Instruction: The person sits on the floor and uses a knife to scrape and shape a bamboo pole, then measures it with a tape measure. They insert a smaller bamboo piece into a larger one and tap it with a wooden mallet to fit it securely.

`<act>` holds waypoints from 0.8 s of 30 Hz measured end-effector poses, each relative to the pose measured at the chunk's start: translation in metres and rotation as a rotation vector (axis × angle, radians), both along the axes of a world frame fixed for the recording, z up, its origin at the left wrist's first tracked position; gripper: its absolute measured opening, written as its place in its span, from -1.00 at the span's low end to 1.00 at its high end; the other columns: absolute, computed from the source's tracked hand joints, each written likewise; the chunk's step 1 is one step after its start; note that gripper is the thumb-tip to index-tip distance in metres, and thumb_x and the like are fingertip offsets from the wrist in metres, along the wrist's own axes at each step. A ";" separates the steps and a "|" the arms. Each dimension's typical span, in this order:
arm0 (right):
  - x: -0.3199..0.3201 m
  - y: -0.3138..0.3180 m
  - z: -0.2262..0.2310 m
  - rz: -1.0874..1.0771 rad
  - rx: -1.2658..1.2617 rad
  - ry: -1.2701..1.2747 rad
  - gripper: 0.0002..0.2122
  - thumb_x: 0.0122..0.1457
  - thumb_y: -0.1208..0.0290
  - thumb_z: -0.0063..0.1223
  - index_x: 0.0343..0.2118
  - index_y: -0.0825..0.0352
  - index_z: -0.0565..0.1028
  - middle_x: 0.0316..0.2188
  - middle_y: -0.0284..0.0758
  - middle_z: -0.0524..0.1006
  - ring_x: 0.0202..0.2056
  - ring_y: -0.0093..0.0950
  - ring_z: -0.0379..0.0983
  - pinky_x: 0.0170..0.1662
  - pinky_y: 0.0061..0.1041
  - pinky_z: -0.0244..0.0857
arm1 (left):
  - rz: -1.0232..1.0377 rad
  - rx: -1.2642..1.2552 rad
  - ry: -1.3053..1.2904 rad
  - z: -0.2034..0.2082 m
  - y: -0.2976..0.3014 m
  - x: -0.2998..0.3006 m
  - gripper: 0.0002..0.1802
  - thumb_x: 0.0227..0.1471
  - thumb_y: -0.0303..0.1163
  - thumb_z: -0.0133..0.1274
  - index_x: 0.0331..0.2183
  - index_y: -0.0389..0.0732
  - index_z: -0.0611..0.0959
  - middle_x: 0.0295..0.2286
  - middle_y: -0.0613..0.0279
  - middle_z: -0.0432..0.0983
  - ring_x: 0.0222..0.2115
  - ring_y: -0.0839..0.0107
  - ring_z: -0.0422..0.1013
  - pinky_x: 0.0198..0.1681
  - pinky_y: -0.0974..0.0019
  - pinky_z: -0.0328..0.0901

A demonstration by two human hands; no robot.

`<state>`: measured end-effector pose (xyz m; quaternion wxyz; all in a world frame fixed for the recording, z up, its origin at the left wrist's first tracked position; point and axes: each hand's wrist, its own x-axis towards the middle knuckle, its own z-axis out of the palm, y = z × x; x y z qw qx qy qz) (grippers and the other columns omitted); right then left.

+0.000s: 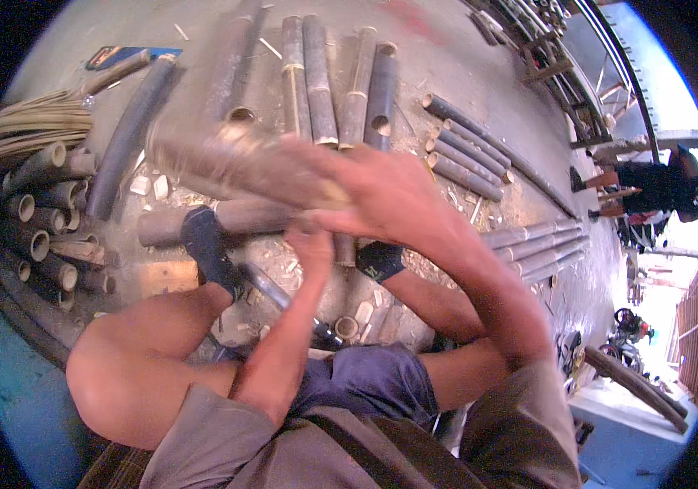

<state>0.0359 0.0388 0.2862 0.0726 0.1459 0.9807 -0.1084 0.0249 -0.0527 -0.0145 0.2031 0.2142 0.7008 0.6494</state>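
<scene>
Concrete workshop floor (463,57), grey, littered with chips and offcuts; you sit low over it, knees bent, dark socks on both feet.

Item: bamboo section (235,159), blurred. It lies across your view at chest height, long axis running from upper left down to the right, and its right end is under your right hand.

Item: your right hand (373,191). Wrapped over the top of the section's right end, fingers curled round it, back of the hand towards you. This is the nearer hand and the one carrying the piece.

Item: your left hand (310,244). Raised just below the section, under the right hand; whether it is closed on the bamboo or only touching it, you cannot tell through the blur.

Item: row of cut bamboo poles (337,73), lying parallel on the floor beyond your hands, pointing away from you.

Item: heap of short hollow bamboo tubes (39,220), at your left, open ends facing you.

Item: thinner dark poles (467,147), at your right, well apart from the hands.

Item: split bamboo strips (35,122), bundled at far left.
</scene>
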 end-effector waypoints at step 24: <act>0.228 0.029 -0.160 -1.439 -0.968 0.896 -0.39 0.28 0.17 0.14 0.30 0.42 0.30 0.09 -0.19 0.49 0.02 -0.38 0.45 0.11 -0.40 0.31 | -0.051 -0.239 0.522 0.055 0.089 -0.071 -0.35 -0.16 -0.16 0.37 -0.04 -0.27 0.56 -0.17 -0.11 0.53 -0.14 -0.07 0.50 -0.05 -0.05 0.39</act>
